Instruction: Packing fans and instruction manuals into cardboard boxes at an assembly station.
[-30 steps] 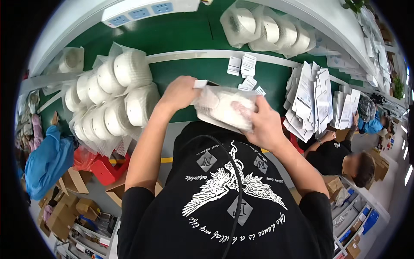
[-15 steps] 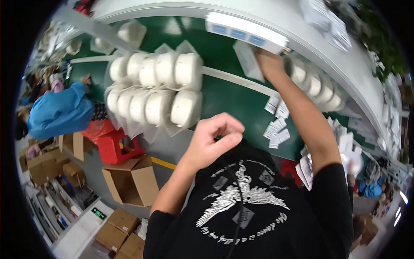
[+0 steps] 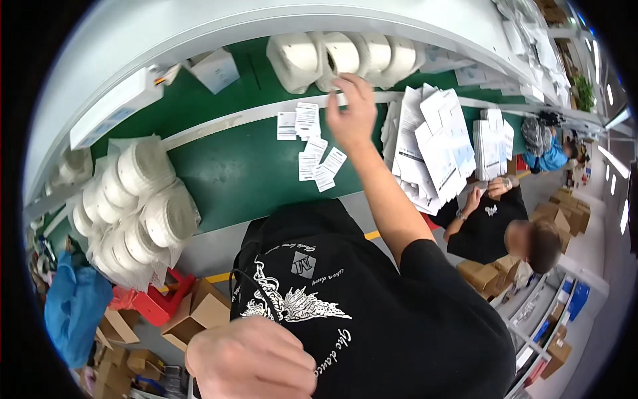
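Note:
My left hand [image 3: 249, 359] is curled into a loose fist in front of my black shirt, and nothing shows in it. My right hand [image 3: 352, 113] reaches over the green table, fingers apart and slightly bent, with nothing visible in it. Its fingertips overlap the lower edge of a row of white rolls [image 3: 385, 56] in clear wrap; whether they touch cannot be made out. Several small printed white slips [image 3: 307, 120] lie left of this hand. Right of my forearm stands a tall, uneven stack of white printed sheets or flat packets [image 3: 432, 136].
More wrapped white rolls [image 3: 159, 216] are piled at the table's left. Behind them are a long white box [image 3: 116, 110] and a small white box [image 3: 216, 72]. A grey shelf edge [image 3: 266, 20] overhangs the back. At right, a co-worker [image 3: 492, 216] handles something beside another paper stack.
The view has swung to the right. My right hand has left the small white box and now hovers near the row of rolls. My left hand has dropped toward my body, still curled.

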Motion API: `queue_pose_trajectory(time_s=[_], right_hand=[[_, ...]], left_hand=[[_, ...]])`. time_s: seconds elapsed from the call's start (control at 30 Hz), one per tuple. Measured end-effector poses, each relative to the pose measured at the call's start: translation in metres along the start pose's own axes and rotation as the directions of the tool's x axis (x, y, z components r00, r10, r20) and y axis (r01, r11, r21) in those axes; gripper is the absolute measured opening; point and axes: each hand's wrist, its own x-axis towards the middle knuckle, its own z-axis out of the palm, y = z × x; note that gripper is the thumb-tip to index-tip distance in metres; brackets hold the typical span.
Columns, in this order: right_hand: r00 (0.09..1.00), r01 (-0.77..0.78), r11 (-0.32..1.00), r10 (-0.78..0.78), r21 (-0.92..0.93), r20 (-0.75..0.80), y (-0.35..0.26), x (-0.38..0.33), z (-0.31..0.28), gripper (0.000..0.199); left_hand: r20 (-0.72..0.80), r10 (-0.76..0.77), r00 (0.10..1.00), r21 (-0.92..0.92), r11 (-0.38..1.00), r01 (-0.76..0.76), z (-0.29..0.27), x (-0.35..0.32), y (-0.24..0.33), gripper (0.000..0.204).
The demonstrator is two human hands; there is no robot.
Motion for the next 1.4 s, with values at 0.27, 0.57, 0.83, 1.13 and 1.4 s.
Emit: queue_pose_trajectory(time_s=[0.27,0.57,0.83,1.13,1.4], right_hand=[[0.777,-0.324,0.503,0.624,-0.801,0.078,0.18,-0.13,-0.234,0.05],[0.909,0.038,0.872,0.174,-0.488,0.38,0.064,-0.011,-0.311,0.027],[0.798,-0.527,0.849,0.513,0.048,-0.316,0.135,-0.022,-0.288,0.051],[0.992,-0.06,0.998,0.063,0.029,-0.107,0.065,-0.013,-0.121,0.04],[0.685,-0.427,0.847,0.076,0.315,0.725,-0.114,0.005,-0.141,0.025]], left_hand=[[-0.416,-0.645,0.64,0.056,0.685,0.726,-0.043,0.027,-0.167,0.024],[0.081,0.019,0.997,0.982,0.173,-0.083,0.019,0.211,-0.294,0.035],[-0.368,-0.23,0.901,0.891,0.188,0.413,-0.05,0.167,-0.254,0.018],[-0.916,-0.191,0.354,0.288,0.302,0.908,-0.028,0.024,-0.177,0.037],[-0.653,0.338,0.678,0.571,-0.368,0.734,-0.038,-0.085,-0.126,0.123]])
